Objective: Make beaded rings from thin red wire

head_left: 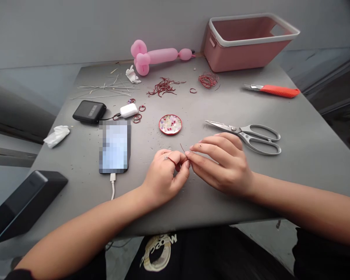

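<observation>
Red cord (182,147) is located between the two hands, above the table (309,155), toward the middle of its near edge. Left hand (166,177): thumb and forefinger pinch the cord, apparently to steady it. Right hand (224,167): fingertips meet at the same spot; whether they clamp the cord cannot be told. The red-rimmed dish (170,134) and the scissors (239,132) lie just beyond the hands, presumably for easy reach. The cutter (280,91) lies toward the right edge, seemingly clear of the work. Count: one dish, one pair of scissors, one cutter, one cord coil (208,80) toward the far edge; at least three cord loops (142,108) between dish and left edge; cord scraps (163,87) overlap, uncountable.
</observation>
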A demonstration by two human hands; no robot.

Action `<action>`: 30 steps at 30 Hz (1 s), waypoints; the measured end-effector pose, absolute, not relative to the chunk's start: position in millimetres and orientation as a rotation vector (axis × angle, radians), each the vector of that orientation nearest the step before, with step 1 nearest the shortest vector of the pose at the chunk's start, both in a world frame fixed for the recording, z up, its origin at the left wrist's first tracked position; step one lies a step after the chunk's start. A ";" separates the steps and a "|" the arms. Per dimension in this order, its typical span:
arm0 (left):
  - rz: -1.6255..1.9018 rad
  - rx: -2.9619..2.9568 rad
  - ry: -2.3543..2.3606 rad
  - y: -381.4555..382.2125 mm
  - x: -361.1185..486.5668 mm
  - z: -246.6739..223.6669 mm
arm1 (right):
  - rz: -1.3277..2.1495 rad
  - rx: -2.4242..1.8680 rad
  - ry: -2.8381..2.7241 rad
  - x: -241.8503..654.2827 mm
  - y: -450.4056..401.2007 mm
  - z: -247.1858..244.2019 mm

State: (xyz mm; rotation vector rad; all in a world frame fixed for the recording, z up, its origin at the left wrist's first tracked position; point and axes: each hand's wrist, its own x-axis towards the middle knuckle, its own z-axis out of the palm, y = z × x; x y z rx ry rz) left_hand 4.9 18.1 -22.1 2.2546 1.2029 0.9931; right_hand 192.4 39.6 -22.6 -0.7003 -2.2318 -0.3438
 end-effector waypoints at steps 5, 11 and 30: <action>0.853 2.298 1.335 16.9 3.9 -24.5 | -0.188 -0.823 -2.248 192.3 39.0 -22.5; 0.893 2.328 1.353 16.0 3.5 -24.4 | 1.377 -0.971 -2.051 192.8 52.2 -16.5; 0.878 2.285 1.341 14.2 5.3 -25.4 | -0.111 -0.744 -2.242 195.4 43.6 -24.8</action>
